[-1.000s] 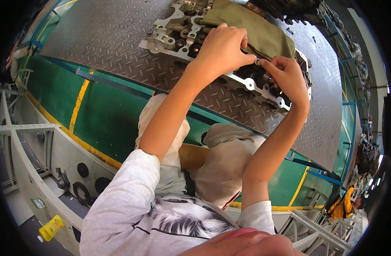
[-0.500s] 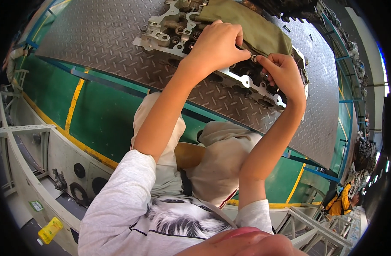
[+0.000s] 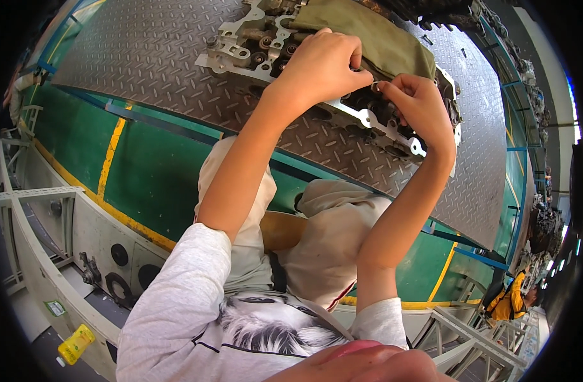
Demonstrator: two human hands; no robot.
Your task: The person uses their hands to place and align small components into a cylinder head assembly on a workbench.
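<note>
Both of my hands work close together over an engine cylinder head [image 3: 366, 117], a cast metal block with bolt holes along its edge. My right hand [image 3: 422, 105] is closed, with a small shiny ring-shaped piece [image 3: 376, 83] at its thumb tip. Opposite it, my left hand [image 3: 323, 65] has thumb and fingers pinched together, the thumb tip next to that piece; what lies inside this pinch is hidden. An olive-green cloth [image 3: 374, 38] covers the far part of the cylinder head, just beyond my fingers.
The cylinder head rests on a diamond-plate metal table [image 3: 145, 57]. Small dark bolts [image 3: 427, 39] lie at the far right. A yellow bottle [image 3: 76, 344] stands at the lower left by a grey metal frame [image 3: 43, 254]. A person in yellow [image 3: 511, 298] is far off to the right.
My right hand has shifted slightly, and its fingers have curled in behind the thumb. The small ring-shaped piece sits slightly nearer my left thumb. My left hand has barely moved.
</note>
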